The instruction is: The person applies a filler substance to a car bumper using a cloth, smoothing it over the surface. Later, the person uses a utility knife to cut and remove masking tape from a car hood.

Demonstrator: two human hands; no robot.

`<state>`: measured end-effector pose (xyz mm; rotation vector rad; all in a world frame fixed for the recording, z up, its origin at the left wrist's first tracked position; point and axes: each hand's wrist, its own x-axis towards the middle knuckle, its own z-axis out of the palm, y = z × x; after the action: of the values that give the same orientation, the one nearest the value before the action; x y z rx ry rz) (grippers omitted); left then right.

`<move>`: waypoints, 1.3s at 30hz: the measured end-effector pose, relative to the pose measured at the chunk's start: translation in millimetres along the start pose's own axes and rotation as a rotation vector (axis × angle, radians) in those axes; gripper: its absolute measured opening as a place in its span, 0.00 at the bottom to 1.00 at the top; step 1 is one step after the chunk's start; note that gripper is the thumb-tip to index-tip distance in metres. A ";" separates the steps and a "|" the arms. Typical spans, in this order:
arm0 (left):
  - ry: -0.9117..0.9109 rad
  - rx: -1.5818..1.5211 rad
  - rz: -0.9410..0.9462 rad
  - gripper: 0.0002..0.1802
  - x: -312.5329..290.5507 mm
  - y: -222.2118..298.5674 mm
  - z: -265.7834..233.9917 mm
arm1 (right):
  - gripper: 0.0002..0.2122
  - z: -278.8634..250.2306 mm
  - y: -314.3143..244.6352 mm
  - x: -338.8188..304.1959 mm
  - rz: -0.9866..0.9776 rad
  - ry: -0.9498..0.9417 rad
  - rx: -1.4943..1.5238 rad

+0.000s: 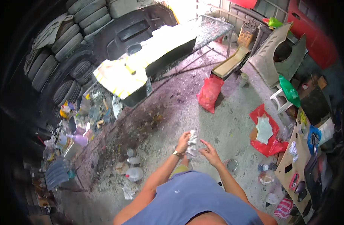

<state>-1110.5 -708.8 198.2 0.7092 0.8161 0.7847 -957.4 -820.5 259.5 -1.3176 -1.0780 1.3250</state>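
Head view: the left hand (183, 143), a metal-banded watch (177, 154) on its wrist, is closed on a crumpled white cloth (193, 144) held above the concrete floor (228, 131), while the right hand (210, 153) is just beside it, fingers loosely spread; whether a fingertip touches the cloth, I cannot tell. A translucent plastic jug (134, 174) stands to the left, and a filled red plastic bag (210, 94) sits farther ahead.

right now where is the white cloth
In the head view, the white cloth is just below the centre, held in the left hand, with the right hand just to its right.
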 end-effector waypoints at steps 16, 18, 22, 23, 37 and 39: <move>0.224 0.503 -0.278 0.19 166.6 57.0 -124.1 | 0.10 -123.8 -1.1 209.1 0.011 0.658 0.058; 0.430 0.480 -0.325 0.16 157.6 40.1 -184.7 | 0.11 -138.8 5.6 234.1 0.124 0.718 0.270; 0.746 0.151 -0.427 0.14 119.9 25.3 -244.2 | 0.09 -188.1 29.7 321.2 0.141 0.664 0.323; 0.837 0.067 -0.426 0.18 106.1 17.2 -256.8 | 0.10 -198.9 27.6 355.3 0.126 0.612 0.314; 1.212 0.042 -0.211 0.20 173.2 41.3 -80.6 | 0.13 -371.5 -61.0 808.5 -0.253 0.450 -0.567; 1.208 0.339 -0.120 0.22 185.5 72.9 -55.4 | 0.15 -379.2 -68.0 852.2 -0.318 0.409 -0.648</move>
<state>-1096.9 -505.5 162.5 0.4151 2.0987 0.9558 -553.7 18.6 172.2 -1.6955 -1.4020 0.4403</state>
